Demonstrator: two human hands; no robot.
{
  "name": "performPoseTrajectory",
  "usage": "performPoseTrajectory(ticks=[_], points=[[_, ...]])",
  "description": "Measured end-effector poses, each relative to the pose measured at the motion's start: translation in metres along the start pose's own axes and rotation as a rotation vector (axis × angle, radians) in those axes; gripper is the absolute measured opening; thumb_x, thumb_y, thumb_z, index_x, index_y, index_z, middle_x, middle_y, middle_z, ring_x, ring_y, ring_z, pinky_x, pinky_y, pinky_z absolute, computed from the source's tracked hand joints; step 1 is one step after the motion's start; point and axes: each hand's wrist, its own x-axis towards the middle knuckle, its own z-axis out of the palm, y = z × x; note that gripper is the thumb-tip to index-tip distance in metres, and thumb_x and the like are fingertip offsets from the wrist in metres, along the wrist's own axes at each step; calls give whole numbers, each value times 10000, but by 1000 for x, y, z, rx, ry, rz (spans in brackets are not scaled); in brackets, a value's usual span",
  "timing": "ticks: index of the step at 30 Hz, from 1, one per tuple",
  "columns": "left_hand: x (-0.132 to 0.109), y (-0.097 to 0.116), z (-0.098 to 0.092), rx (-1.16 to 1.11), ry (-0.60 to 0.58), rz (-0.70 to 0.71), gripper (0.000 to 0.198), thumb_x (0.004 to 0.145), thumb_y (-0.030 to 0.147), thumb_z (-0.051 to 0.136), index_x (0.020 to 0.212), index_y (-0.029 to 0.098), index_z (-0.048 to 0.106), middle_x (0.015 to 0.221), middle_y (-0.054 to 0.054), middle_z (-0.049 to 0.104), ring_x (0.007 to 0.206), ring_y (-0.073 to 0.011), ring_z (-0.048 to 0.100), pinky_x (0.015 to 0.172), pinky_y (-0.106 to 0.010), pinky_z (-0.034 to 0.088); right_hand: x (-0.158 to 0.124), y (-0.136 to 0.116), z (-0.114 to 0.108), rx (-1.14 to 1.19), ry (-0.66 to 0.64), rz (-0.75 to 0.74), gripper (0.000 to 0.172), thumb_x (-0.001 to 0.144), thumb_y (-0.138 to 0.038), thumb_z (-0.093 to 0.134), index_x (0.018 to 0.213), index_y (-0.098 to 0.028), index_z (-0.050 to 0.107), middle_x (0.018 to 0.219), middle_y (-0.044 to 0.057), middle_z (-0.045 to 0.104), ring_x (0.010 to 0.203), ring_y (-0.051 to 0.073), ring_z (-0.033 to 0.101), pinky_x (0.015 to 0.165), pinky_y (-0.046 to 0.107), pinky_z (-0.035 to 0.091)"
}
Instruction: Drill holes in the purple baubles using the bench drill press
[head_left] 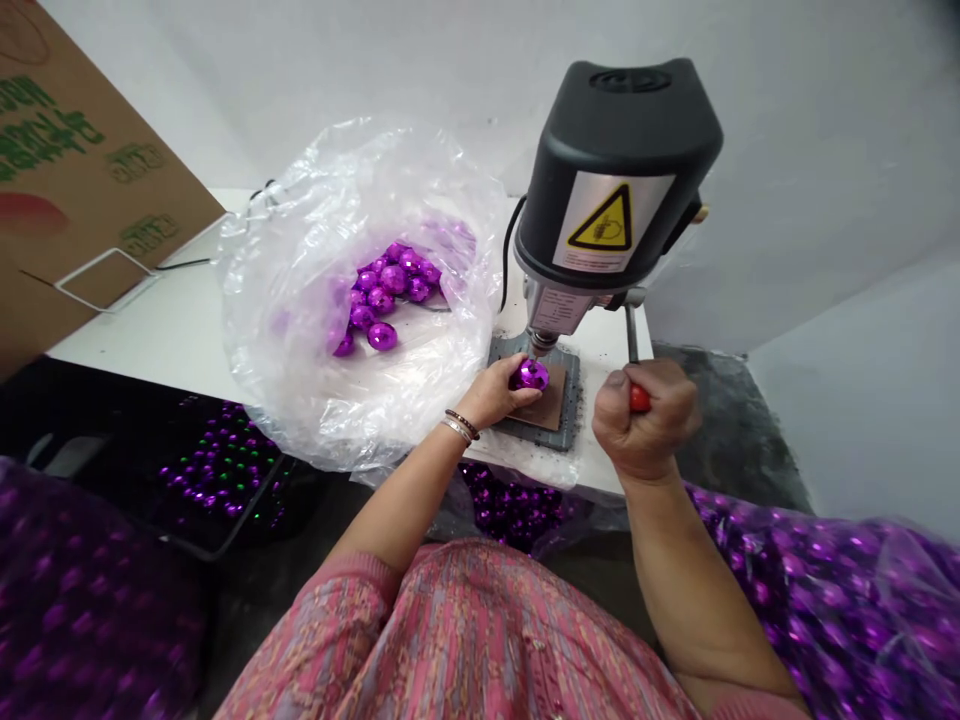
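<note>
A small bench drill [615,190] with a black head stands on the white table [172,330]. My left hand [491,393] pinches a shiny purple ball [531,375] on the brown pad of the drill's grey base plate [571,400], right under the drill tip. My right hand [646,415] is a closed fist around the red knob [639,398] of the drill's feed lever. An open clear plastic bag [300,320] to the left holds several more purple balls [386,295].
A cardboard box [67,170] leans at the far left with a wire handle before it. Below the table edge sit a dark crate with purple and green balls [217,470] and clear bags of purple balls [840,590] at both sides. A white wall stands behind.
</note>
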Motion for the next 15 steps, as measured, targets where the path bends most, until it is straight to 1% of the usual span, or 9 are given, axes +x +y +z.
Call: performPoseTrajectory(ticks=[2, 4, 6, 8, 9, 11, 12, 14, 15], points=[[0, 1, -1, -5, -8, -5, 604, 758, 245, 743, 1326, 118, 581, 1150, -117, 698, 1025, -233, 646, 976, -360, 484, 2, -2, 1, 18, 19, 21, 112, 817, -142, 527, 888, -197, 459, 692, -25, 486, 623, 77, 497, 585, 209, 415], [-1, 4, -3, -5, -19, -21, 597, 757, 255, 742, 1320, 128, 589, 1142, -103, 704, 1025, -235, 650, 976, -356, 486, 13, -5, 0, 10, 49, 72, 63, 845, -149, 505, 875, -189, 468, 692, -26, 478, 616, 63, 479, 578, 198, 397], [-2, 6, -4, -7, -19, -57, 606, 750, 265, 746, 1322, 143, 590, 1141, -87, 708, 1026, -234, 652, 973, -349, 489, 32, -6, -1, -6, 64, 149, 33, 858, -166, 514, 847, -176, 484, 679, -33, 459, 595, 42, 441, 568, 183, 372], [-5, 7, -4, -28, -7, -83, 616, 736, 251, 749, 1322, 157, 585, 1156, -73, 702, 1024, -225, 652, 966, -340, 496, 55, -6, -3, 0, 38, 254, 87, 854, -203, 542, 800, -159, 491, 651, -44, 433, 574, 20, 400, 563, 167, 351], [-8, 7, -4, -41, -1, -83, 613, 730, 235, 744, 1317, 159, 583, 1163, -69, 697, 1023, -220, 652, 963, -338, 500, 66, -5, -4, 9, 4, 309, 115, 855, -223, 542, 783, -151, 489, 647, -46, 433, 573, 16, 387, 566, 168, 348], [-19, 7, -6, -54, -10, -44, 598, 719, 193, 723, 1299, 157, 583, 1170, -71, 687, 1030, -218, 647, 964, -350, 508, 81, -3, -5, 26, -51, 389, 159, 852, -260, 539, 758, -144, 483, 642, -45, 435, 579, 16, 370, 571, 175, 348], [-26, 6, -7, -51, -32, -3, 602, 704, 178, 724, 1290, 158, 586, 1183, -79, 679, 1053, -224, 640, 975, -363, 507, 84, -3, -5, 30, -67, 413, 171, 847, -273, 539, 751, -144, 479, 645, -43, 438, 583, 17, 365, 572, 179, 346], [-43, 5, -15, -38, -111, 106, 659, 655, 178, 766, 1291, 174, 591, 1258, -107, 646, 1118, -241, 615, 998, -386, 500, 86, -1, -6, 31, -75, 431, 186, 828, -287, 548, 737, -145, 467, 656, -37, 441, 589, 17, 364, 568, 181, 339], [-51, 5, -21, -40, -162, 154, 705, 635, 195, 794, 1308, 187, 587, 1306, -122, 623, 1120, -240, 612, 986, -385, 506, 85, -1, -6, 29, -73, 431, 194, 819, -291, 552, 731, -146, 458, 665, -33, 444, 592, 16, 367, 566, 181, 333]])
